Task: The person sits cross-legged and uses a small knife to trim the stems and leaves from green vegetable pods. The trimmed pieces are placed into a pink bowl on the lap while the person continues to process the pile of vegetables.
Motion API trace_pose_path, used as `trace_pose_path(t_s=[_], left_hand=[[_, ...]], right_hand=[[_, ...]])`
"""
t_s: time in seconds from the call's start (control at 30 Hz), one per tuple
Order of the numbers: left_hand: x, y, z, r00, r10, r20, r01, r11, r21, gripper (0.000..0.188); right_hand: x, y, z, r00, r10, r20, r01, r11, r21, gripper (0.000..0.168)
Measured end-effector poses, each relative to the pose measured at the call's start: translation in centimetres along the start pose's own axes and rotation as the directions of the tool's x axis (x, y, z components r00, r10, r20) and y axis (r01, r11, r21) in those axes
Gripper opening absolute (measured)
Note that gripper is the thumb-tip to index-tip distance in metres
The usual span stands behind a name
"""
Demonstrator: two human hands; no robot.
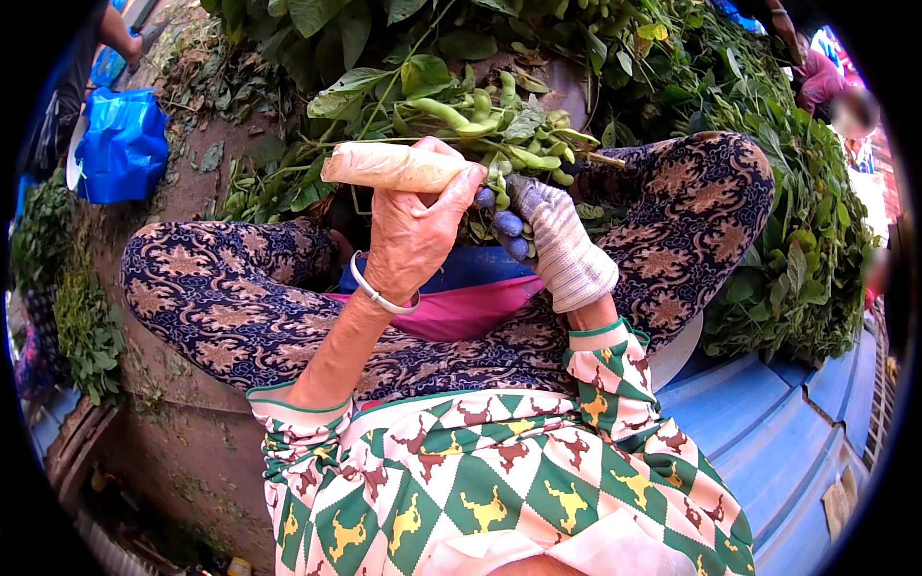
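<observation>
My left hand (421, 216), bare with a pale bangle (380, 294) at the wrist, is closed around a thick handle wrapped in pale tape or cloth (392, 167); whatever tool end it has is hidden. Beside it, my right hand (551, 234), in a striped knit glove with blue fingertips, holds some green soybean pods (502, 171) between its fingers. Plant stems with pods (475, 115) and leaves lie just beyond both hands. Under the hands, between my legs, sits a blue container (450, 272) with pink cloth (468, 309) in front of it.
Leafy plants are heaped ahead and along the right (799, 288). A blue plastic bag (122, 144) stands at the upper left, near another person's arm (119, 36). More greens (90, 338) lie at the far left. Blue corrugated sheeting (749, 425) spans the lower right. Another person in pink (821, 79) is at the upper right.
</observation>
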State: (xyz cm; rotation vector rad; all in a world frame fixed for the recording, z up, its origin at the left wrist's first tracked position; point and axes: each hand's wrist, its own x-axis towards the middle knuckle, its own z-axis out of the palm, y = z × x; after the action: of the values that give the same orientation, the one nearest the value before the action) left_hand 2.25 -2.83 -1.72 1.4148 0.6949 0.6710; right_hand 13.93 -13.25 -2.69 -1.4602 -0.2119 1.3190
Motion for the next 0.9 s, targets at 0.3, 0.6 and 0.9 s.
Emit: trace_pose_path(t_s=[0.3,0.6,0.9], left_hand=[[0.1,0.3,-0.1,0.996,0.074,0.041,-0.079,0.988,0.134,0.008],[0.4,0.1,-0.6,0.989,-0.142,0.031,0.144,0.944,-0.296,0.009],[0.5,-1.1,-0.8,0.993,-0.117,-0.005,0.114,0.977,-0.181,0.011]], right_hand=[[0.5,-1.5,1.0,1.0,-0.004,-0.017,-0.002,0.93,-0.367,0.04],[-0.3,-1.9,0.1,0.995,0.069,0.075,-0.061,0.992,-0.108,0.035],[-0.9,-2.4,-1.0,0.989,0.016,0.145,-0.033,0.993,0.116,0.032]])
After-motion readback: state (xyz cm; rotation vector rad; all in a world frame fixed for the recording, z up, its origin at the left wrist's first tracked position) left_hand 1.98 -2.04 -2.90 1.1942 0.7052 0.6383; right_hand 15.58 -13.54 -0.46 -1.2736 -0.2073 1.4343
